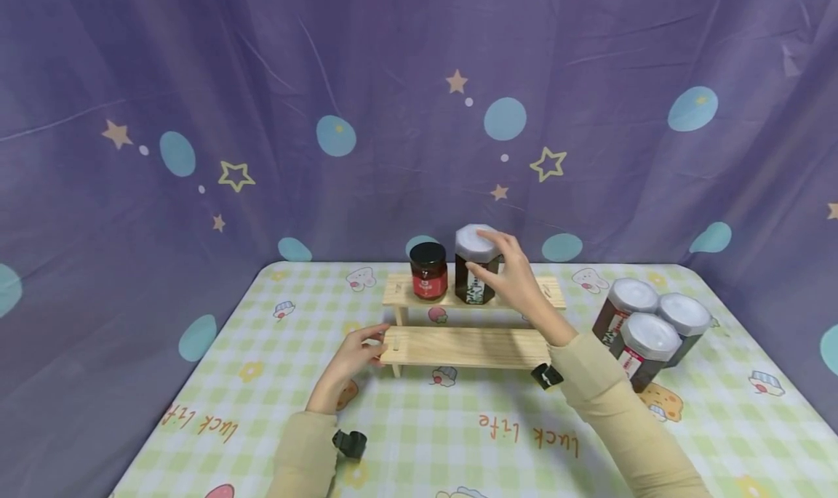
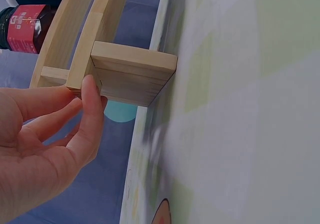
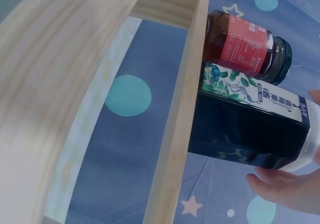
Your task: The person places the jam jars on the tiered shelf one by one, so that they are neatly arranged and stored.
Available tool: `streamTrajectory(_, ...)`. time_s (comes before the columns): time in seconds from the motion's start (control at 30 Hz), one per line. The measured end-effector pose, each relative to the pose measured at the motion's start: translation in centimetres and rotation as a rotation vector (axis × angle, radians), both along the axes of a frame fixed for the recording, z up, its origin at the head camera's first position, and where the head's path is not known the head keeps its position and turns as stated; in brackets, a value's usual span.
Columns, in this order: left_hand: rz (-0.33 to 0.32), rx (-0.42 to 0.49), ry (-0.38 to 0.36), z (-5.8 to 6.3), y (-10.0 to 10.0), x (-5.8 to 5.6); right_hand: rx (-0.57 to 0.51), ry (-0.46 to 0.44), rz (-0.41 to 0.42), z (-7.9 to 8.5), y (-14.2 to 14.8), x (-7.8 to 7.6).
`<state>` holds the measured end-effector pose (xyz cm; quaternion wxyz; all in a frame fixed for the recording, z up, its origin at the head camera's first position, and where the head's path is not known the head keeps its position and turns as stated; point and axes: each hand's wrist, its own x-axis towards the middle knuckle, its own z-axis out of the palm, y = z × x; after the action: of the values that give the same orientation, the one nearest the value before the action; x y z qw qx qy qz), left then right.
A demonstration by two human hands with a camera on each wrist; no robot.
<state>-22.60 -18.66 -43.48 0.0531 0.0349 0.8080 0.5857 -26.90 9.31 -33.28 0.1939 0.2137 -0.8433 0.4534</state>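
A two-tier wooden rack stands on the table. My left hand pinches the left end of its lower board between thumb and fingers, as the left wrist view shows closely. On the upper board is a tall dark jar with a white lid and a green-and-white label, upright on its base. My right hand grips this jar near the lid, its thumb on the near side and fingers across the top. Just left of it stands a shorter jar with a black lid and red label, a narrow gap between them.
Three more white-lidded jars stand grouped to the right of the rack. A green-checked tablecloth with printed pictures covers the table. Behind hangs a purple curtain with stars and blue ovals.
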Motion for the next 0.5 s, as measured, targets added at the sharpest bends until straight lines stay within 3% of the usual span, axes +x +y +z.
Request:
streamTrajectory(0.27,0.008,-0.007,-0.029,0.1,0.0,0.0,-0.032,0.019,-0.008,0.2,0.8,0.9)
streamTrajectory(0.5,0.009,-0.011,-0.024,0.2,0.1,0.0,-0.06,0.091,-0.006,0.5,1.8,1.6)
